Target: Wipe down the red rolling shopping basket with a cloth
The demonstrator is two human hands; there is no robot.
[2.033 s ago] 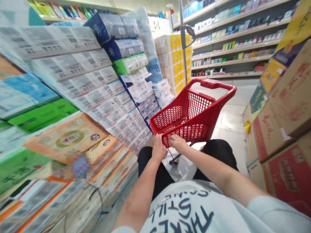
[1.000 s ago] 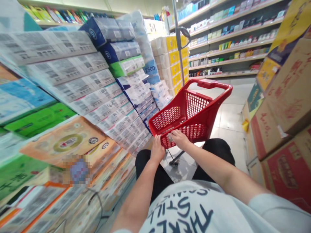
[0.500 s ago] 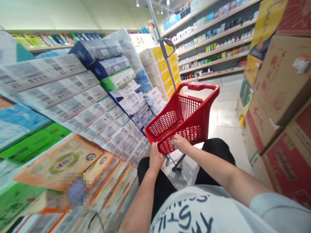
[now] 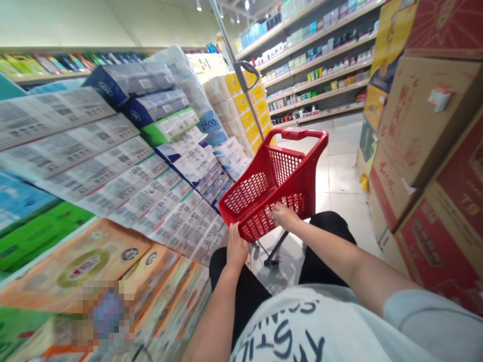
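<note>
A red plastic shopping cart (image 4: pixel 298 173) with a mesh basket stands in the aisle just in front of me, tilted, its handle at the far end. My left hand (image 4: pixel 236 247) is closed on the near rim of the basket at its left corner. My right hand (image 4: pixel 284 214) grips the same near rim a little further right, fingers curled over the edge. The basket looks empty. My black trousers and white printed shirt fill the bottom of the view.
Stacked packs of tissue and toilet paper (image 4: pixel 124 166) rise on my left. Cardboard cartons (image 4: pixel 422 146) are piled on the right. A metal pole (image 4: pixel 241 80) stands behind the cart. Shelves of goods (image 4: pixel 320 60) line the far wall, with tiled floor (image 4: pixel 339 176) between.
My view has swung up and to the right, so the cart sits further left and lower. Both hands have stayed on the basket's near rim.
</note>
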